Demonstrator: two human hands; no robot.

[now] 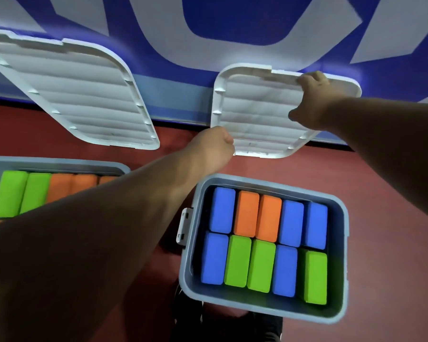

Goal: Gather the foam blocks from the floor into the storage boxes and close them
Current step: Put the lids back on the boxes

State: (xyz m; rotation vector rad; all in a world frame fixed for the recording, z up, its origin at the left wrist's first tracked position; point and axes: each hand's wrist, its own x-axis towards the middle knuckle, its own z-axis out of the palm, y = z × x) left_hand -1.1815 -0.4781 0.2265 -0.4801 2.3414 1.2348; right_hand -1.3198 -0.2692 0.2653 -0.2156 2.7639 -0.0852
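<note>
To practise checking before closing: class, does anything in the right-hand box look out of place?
Only slightly: the green block in the near right corner of the right box sits a little out of line with its row, its darker side face showing. The other blocks lie flush.

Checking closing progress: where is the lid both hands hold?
Head view, upper right: the white lid stands before the blue wall, beyond the right storage box; left hand grips its lower-left corner, right hand its top edge.

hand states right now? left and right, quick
Left hand: closed, holding the lower-left edge of the white box lid.
Right hand: closed, holding the same lid's top edge, thumb on its ribbed underside.
</note>
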